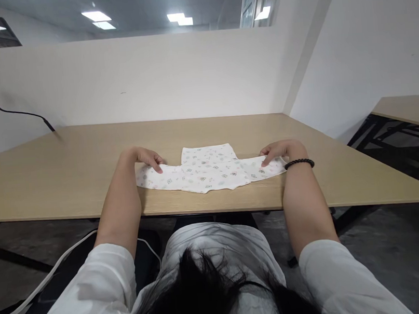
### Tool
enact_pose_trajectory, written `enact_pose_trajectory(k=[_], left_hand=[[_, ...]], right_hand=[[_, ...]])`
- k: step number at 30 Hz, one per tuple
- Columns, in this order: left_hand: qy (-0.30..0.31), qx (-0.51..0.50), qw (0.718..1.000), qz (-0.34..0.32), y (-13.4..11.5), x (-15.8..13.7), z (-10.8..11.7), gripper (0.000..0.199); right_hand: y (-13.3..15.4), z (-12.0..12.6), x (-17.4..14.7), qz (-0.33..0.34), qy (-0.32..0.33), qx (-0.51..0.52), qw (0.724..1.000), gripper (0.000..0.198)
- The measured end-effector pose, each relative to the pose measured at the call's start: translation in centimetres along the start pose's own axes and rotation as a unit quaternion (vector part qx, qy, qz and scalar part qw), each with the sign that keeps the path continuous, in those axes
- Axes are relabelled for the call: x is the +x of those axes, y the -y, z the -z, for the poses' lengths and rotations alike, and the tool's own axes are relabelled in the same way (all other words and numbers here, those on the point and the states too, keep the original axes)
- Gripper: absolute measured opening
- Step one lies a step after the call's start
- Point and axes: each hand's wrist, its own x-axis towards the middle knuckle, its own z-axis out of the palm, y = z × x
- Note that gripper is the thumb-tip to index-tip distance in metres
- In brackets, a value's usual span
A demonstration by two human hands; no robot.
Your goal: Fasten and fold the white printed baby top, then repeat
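A small white baby shirt (pixel 211 174) with a scattered print lies on the tabletop near its front edge. Its two sleeves stretch out to the left and right, and a squarish section points toward the wall. My left hand (pixel 148 158) pinches the upper edge of the left sleeve, thumb on top and the other fingers partly hidden behind the cloth. On the opposite side, my right hand (pixel 276 150) has the right sleeve's upper edge between thumb and fingers. The shirt's lower edge is slightly wavy.
The wooden table (pixel 85 142) meets a white wall (pixel 170 78) at the back. A black cable (pixel 21 112) hangs down to the table's back left. Another table (pixel 409 108) stands at right. A white cable (pixel 52 273) runs at lower left.
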Motion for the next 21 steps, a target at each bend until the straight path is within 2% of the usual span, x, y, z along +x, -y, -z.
enact_pose_trajectory(k=[4, 6, 8, 10, 12, 14, 17, 21], left_hand=[[0.027, -0.043, 0.998, 0.041, 0.4, -0.5, -0.2, 0.042], [0.030, -0.076, 0.996, 0.030, 0.7, -0.9, -0.2, 0.045], [0.014, -0.126, 0.992, -0.020, 1.0, -1.4, -0.2, 0.045], [-0.011, -0.191, 0.977, -0.095, 1.1, -1.7, -0.1, 0.047], [-0.036, -0.263, 0.947, -0.182, 0.9, -1.7, -0.2, 0.051], [-0.056, -0.321, 0.909, -0.260, 0.6, -1.3, -0.4, 0.056], [-0.079, -0.356, 0.874, -0.321, -0.2, -0.2, -0.8, 0.057], [-0.068, -0.367, 0.867, -0.331, -0.9, 1.1, -1.2, 0.060]], right_hand=[[-1.3, 0.2, -1.2, -0.024, 0.068, 0.135, 0.988, 0.036], [-1.5, 0.5, -1.8, -0.007, 0.075, 0.210, 0.975, 0.041], [-1.2, 0.7, -2.1, 0.043, 0.060, 0.262, 0.962, 0.046], [-0.2, 0.8, -1.9, 0.128, 0.046, 0.314, 0.940, 0.048], [1.4, 0.4, -1.1, 0.230, 0.039, 0.377, 0.897, 0.044], [3.2, -0.5, 0.2, 0.291, 0.056, 0.422, 0.856, 0.040], [5.7, -2.3, 2.1, 0.317, 0.128, 0.436, 0.832, 0.042], [7.4, -4.2, 3.3, 0.325, 0.233, 0.392, 0.829, 0.052]])
